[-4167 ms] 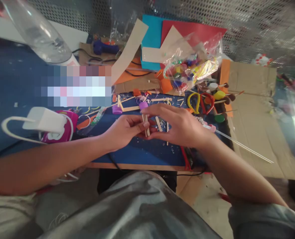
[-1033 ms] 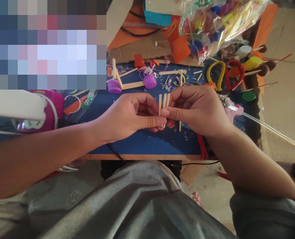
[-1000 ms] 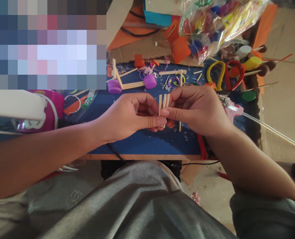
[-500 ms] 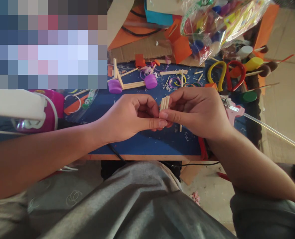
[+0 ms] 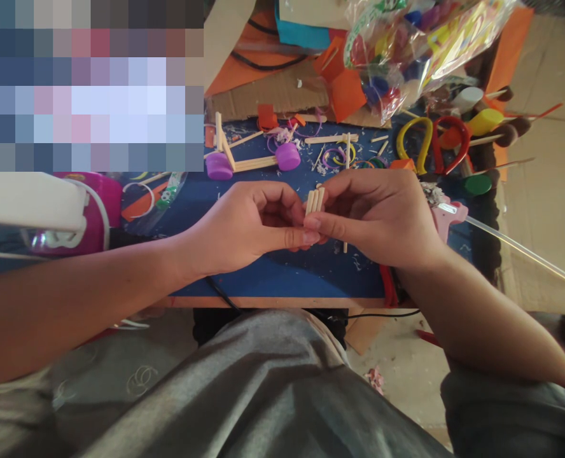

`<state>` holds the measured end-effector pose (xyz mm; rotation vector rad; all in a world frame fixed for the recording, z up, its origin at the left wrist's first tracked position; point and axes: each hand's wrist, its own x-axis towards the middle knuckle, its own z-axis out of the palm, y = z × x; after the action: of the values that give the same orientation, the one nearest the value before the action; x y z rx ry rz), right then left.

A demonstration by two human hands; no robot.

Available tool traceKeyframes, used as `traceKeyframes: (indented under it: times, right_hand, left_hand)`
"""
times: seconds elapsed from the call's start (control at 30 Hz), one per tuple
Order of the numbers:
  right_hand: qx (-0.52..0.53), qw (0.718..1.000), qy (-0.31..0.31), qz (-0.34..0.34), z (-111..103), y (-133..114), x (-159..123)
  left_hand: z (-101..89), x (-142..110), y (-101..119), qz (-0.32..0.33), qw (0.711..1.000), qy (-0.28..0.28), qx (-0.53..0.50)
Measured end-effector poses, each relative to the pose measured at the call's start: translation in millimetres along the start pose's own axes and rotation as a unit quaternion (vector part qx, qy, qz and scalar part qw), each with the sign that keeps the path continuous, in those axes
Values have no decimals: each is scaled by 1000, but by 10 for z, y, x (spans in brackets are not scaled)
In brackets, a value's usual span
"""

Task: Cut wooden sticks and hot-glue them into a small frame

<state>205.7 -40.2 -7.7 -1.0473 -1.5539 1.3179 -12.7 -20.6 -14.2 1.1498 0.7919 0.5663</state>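
Between both hands, over the front of the blue table, is a small bundle of short wooden sticks standing side by side. My left hand is closed on them from the left, thumb in front. From the right, my right hand pinches the same sticks with thumb and fingers; their lower ends are hidden behind the thumbs. Another wooden stick lies partly behind my right hand. Farther back is an assembly of wooden sticks with a purple cap and a second purple cap.
A pink glue gun with a clear glue stick lies right of my right hand. Behind it are yellow and red loops. A plastic bag of colourful pieces is at the back. A white charger stands left.
The view has come closer and lower since the oldest frame. The sticks, spread apart a second ago, are now closed together and show less above the thumbs.
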Motion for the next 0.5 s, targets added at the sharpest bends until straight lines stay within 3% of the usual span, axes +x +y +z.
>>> traceKeyframes:
  times: [0.13, 0.3, 0.4, 0.5]
  right_hand:
    - [-15, 999, 25, -29, -8, -22, -22]
    - [-100, 972, 125, -170, -40, -21, -37]
    - [-206, 938, 92, -265, -101, 22, 1]
    - [-250, 913, 53, -318, -152, 75, 44]
  left_hand:
    - [-4, 14, 7, 7, 1000, 1, -24]
    - [27, 14, 33, -14, 996, 11, -87]
    - [44, -1, 45, -23, 989, 15, -148]
    - [41, -13, 45, -23, 983, 11, -182]
